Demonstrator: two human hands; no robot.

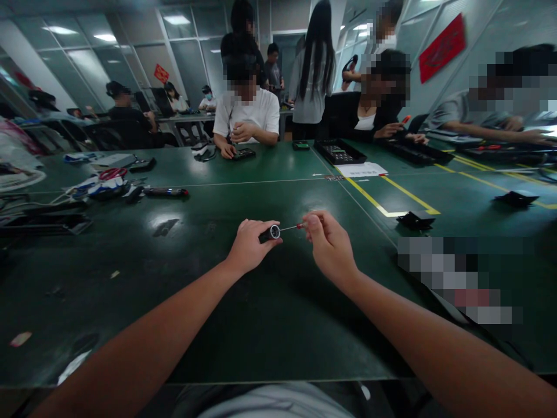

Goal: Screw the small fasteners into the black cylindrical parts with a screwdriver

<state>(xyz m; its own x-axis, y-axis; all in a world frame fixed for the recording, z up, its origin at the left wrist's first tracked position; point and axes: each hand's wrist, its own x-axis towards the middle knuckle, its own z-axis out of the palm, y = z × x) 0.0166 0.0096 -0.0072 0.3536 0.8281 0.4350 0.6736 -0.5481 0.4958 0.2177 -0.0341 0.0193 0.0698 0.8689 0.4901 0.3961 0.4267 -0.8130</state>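
From the head view, here we are over a broad, dark-green, glossy tabletop (209, 342), and both bare hands are busy above its middle! The left hand (250, 247) is curled closed around a short black cylinder with a silver-ringed open end (270, 233), that ringed end tipped towards the camera. In comes the right hand (328, 244), fingers pinched together on a slim tool with a thin metal shaft and a red collar (299, 226), its shaft pointing left, right up at the cylinder's side; whether the tip touches, I can't tell. Off to the right sits a small black angular piece (415, 220), by the end of a yellow tape outline (368, 197), with a white printed paper sheet (361, 169) further back. Over on the left lies a long dark tube with a red end (165, 193), and across the table a person in a white T-shirt (261, 113) bends over a flat black tray (243, 154)
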